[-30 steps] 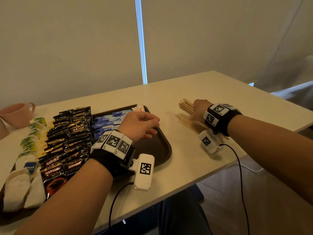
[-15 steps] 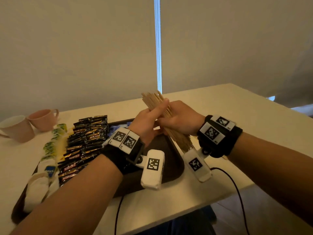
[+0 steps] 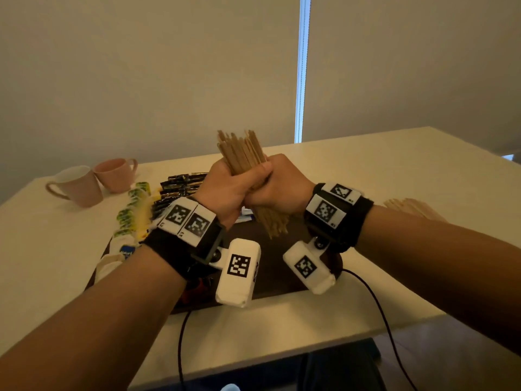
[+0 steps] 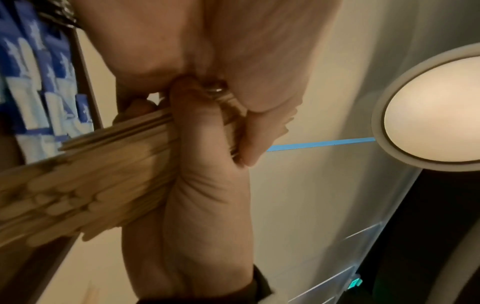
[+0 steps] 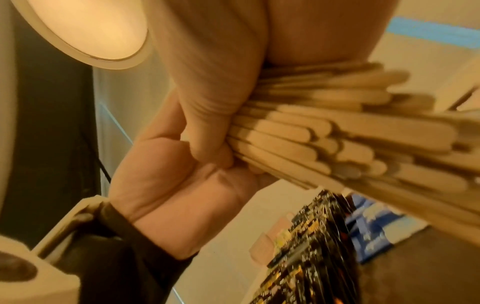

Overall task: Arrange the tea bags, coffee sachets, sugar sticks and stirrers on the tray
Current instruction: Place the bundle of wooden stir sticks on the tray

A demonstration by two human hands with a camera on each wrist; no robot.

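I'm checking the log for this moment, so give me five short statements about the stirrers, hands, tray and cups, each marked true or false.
1. Both the left hand and the right hand grip one bundle of wooden stirrers. True.
2. The bundle lies flat on the tray. False: it is held up above the tray, roughly upright.
3. More stirrers lie on the table beyond the right forearm. True.
4. The black coffee sachets are scattered on the floor. False: they lie in a row on the tray.
5. Two pink cups stand on the table at far left. True.
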